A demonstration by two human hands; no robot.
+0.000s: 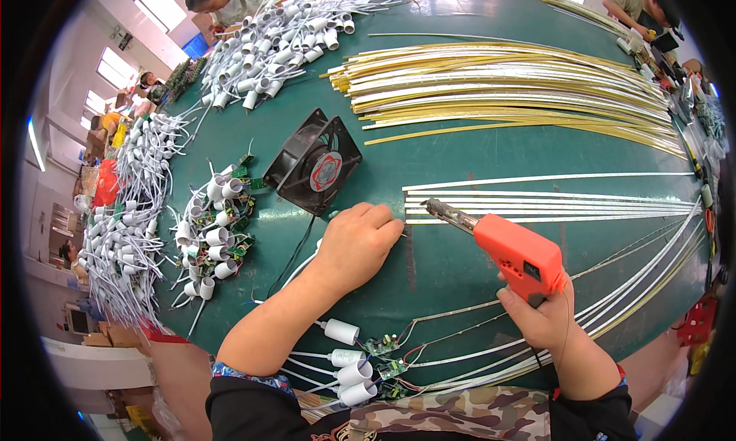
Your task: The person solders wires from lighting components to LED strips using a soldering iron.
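My right hand (546, 318) grips a red soldering gun (515, 251) by its handle. Its dark metal tip (448, 213) points left, over the left ends of several thin white LED strips (537, 205) laid side by side. Just left of those ends, my left hand (356, 245) is closed, knuckles up. A bit of white cable shows beside it, but what the fingers pinch is hidden. A black square fan (316, 161) stands beyond my left hand. Near my body lie several white lamp holders (355, 373) wired to small green circuit boards (392, 368), with strips running off to the right.
Beyond the fan lies a thick bundle of yellow and white strips (506, 88) on the green table (460, 284). Heaps of white lamp holders with cables (261, 50) cover the far left. Closer lies a pile with circuit boards (218, 234). Other people sit around the table.
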